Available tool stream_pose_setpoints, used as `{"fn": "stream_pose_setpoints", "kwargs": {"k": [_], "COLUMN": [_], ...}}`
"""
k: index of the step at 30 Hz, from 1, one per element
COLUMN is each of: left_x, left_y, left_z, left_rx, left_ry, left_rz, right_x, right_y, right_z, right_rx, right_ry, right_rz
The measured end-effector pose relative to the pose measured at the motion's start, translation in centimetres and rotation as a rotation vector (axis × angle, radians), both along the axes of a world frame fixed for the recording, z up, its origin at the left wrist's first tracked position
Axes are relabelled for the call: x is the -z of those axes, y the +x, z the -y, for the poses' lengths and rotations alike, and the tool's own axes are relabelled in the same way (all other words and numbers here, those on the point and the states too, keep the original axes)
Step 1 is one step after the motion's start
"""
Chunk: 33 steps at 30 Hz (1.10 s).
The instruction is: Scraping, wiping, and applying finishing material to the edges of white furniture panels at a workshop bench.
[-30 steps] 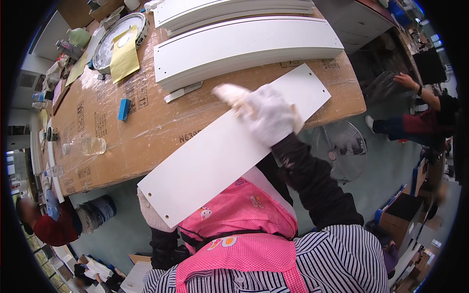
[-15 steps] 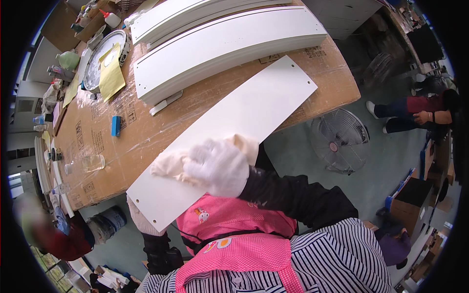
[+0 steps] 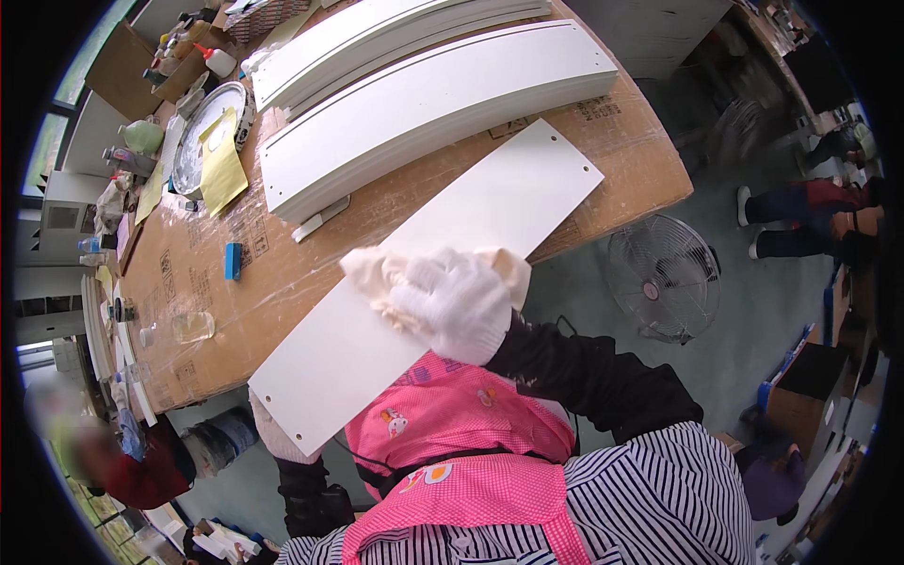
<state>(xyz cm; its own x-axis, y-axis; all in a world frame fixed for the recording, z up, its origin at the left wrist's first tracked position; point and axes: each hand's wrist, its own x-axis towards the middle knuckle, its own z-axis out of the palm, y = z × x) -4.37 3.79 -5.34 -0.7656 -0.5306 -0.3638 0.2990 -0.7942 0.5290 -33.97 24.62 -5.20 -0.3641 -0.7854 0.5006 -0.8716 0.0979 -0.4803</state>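
Note:
A long white panel [image 3: 494, 193], with small holes near its ends, lies slantwise over the table's near edge. My right hand [image 3: 459, 303], in a white glove, is closed on a cream cloth [image 3: 375, 275] and presses it against the panel's middle. The cloth spreads out on both sides of the glove. At the panel's near left end, my left hand [image 3: 275, 428] grips the edge, also gloved; its fingers are partly hidden by the panel.
Stacks of white panels [image 3: 433, 99] stand at the back of the cardboard-covered table [image 3: 226, 330]. A blue block [image 3: 233, 261], a yellow paper [image 3: 222, 169] and a round tray [image 3: 184, 155] lie left. A floor fan [image 3: 664, 278] stands right; other people are around.
My right hand has slid the cloth up and to the right along the panel. My left hand keeps its grip at the near left end.

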Motion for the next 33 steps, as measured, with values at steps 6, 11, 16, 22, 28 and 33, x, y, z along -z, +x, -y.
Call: {"fn": "stream_pose_setpoints", "kwargs": {"k": [6,11,16,22,28,33], "left_x": [0.1,-0.3,-1.9,-5.2,-7.0,-5.5], "left_y": [0.1,0.1,-1.2,-2.2,-2.5,-2.3], "left_z": [0.7,0.9,0.4,-1.1,-1.5,-1.7], "left_rx": [-0.058,0.03,-0.005,-0.031,0.02,-0.068], "left_ry": [0.013,-0.004,0.036,0.082,0.106,-0.228], "left_rz": [0.064,0.008,-0.008,-0.11,-0.257,-0.53], "right_x": [5.4,5.3,5.1,1.2,-7.5,-10.3], "right_y": [-16.3,-24.2,-16.9,-3.5,9.6,16.6], "right_z": [-6.7,-12.0,-7.1,0.6,7.2,10.3], "right_rx": [0.755,1.034,0.885,0.411,-0.122,-0.446], "right_ry": [0.251,0.624,0.443,-0.024,-0.139,-0.337], "right_rz": [-0.001,-0.244,-0.062,-0.001,0.161,0.19]}}
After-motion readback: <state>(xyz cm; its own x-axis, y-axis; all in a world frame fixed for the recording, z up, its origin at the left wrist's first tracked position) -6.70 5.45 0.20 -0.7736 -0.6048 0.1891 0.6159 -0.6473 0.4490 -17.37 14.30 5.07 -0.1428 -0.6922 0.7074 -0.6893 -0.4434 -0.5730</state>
